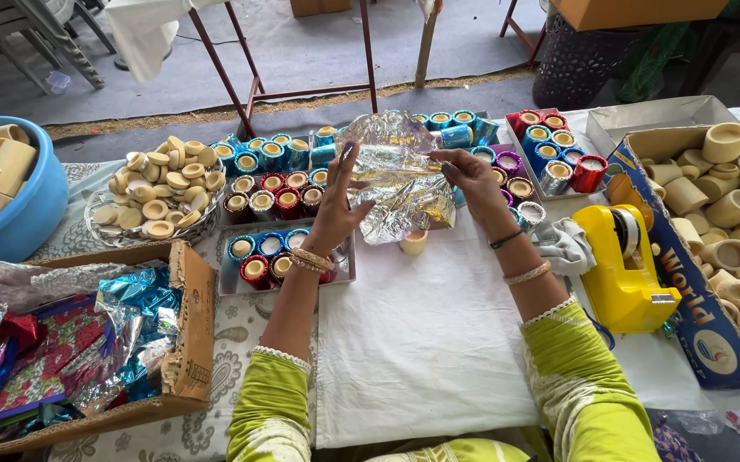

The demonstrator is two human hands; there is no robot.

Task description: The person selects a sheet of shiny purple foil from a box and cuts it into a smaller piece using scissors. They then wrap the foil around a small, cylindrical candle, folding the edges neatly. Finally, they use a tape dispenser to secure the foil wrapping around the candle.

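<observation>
Crinkled silver foil (400, 175) catches the light, held up above the white cloth (425, 334) on the worktop, stretched between both hands. The left hand (335, 210) has its fingers raised and grips the sheet's left edge between thumb and fingertips; the right hand (472, 175) pinches the sheet's upper right edge. Just below the foil a small bare cup (413, 242) stands on the cloth. Behind the left wrist lies a metal tray (344, 269) of foil-wrapped cups in red and blue, with more rows beyond. To the right sits a yellow tape dispenser (627, 269), beside a cardboard box (704, 334) full of plain cups. On the left, another open box (190, 334) holds coloured foil sheets.
</observation>
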